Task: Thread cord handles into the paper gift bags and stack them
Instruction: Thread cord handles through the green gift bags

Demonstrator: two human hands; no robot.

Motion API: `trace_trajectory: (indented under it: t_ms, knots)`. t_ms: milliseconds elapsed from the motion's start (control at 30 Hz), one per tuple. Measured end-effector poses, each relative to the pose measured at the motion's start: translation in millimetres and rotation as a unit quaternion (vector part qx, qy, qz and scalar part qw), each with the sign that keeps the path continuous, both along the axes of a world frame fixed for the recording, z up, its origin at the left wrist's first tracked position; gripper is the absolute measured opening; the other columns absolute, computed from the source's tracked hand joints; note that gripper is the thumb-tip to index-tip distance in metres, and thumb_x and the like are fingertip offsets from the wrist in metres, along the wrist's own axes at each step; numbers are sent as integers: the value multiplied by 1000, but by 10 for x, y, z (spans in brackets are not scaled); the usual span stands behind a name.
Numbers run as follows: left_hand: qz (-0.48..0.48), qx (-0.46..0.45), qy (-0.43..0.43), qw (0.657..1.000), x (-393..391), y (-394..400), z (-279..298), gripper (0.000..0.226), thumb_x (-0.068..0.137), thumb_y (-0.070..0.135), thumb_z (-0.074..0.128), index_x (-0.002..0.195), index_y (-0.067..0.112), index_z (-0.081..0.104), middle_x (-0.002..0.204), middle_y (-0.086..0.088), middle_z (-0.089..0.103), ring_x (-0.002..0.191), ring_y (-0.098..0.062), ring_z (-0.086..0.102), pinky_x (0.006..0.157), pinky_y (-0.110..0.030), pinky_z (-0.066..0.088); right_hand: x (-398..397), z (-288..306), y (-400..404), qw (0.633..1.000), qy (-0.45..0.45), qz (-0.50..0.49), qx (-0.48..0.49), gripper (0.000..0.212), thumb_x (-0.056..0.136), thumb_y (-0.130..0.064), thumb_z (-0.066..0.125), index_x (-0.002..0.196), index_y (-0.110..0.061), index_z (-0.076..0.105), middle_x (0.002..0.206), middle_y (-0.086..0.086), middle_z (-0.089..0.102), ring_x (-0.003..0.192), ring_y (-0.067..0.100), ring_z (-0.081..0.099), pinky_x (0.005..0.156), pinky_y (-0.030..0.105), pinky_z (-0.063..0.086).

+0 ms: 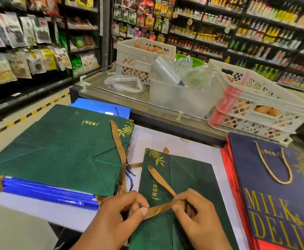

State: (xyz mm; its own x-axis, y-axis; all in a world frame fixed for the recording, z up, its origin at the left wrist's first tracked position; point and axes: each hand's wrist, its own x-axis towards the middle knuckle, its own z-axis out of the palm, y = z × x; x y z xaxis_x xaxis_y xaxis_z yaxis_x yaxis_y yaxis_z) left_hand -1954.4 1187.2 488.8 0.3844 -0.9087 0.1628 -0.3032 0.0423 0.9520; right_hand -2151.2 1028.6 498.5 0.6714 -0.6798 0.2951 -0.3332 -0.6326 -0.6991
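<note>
Pinching the tan ribbon (162,207) taut between your left hand (122,212) and right hand (196,213), you keep its free end controllable; its other end sits threaded in the green bag (189,177) lying flat on the table (174,139).

White table (167,141): flat green bag (183,177), blue bag stack (48,192) left, red bag stack (227,170) right.

A flat dark green paper gift bag (180,179) lies on the white table (165,139). The left hand (122,212) and right hand (196,212) pinch a flat tan ribbon handle (161,179) threaded through its eyelet. A stack of green and blue bags (57,150) sits left; a navy bag with gold cord (277,177) lies right
</note>
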Motion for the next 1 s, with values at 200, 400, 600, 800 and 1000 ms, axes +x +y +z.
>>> trace_trajectory:
  t_ms: [200,400,600,800,1000]
  knots:
    - [33,-4,28,999,-34,2,-13,14,92,16,75,98,29,77,75,5,60,73,-16,59,70,-30,46,39,-36,-175,999,15,-32,31,19,90,-12,74,80,-28,69,79,-2,57,66,15,49,60,22,39]
    - [55,-32,39,997,-55,74,-21,15,84,26,79,98,29,74,83,-3,65,77,-28,64,71,-31,51,71,34,-344,995,75,-15,-63,29,93,-6,68,92,-35,67,97,-14,59,84,15,59,71,22,48]
    - [57,-6,40,998,-74,41,-22,19,87,17,82,91,30,67,81,-9,64,79,-28,64,69,-32,54,117,335,52,993,-50,-42,-103,49,85,-1,62,120,-34,68,115,-15,63,92,11,62,77,17,49]
    - [64,11,26,998,-89,27,-18,24,85,13,83,90,29,65,80,-5,70,81,-23,71,80,-45,62,378,477,666,978,128,160,49,83,88,-19,59,142,-71,22,91,-54,47,74,-13,52,74,4,37]
    - [58,4,39,998,-80,41,-11,24,86,9,81,92,28,68,79,-7,67,78,-32,67,74,-53,59,426,405,552,987,94,118,55,56,86,-26,65,133,-51,48,71,-29,58,67,6,60,67,17,47]
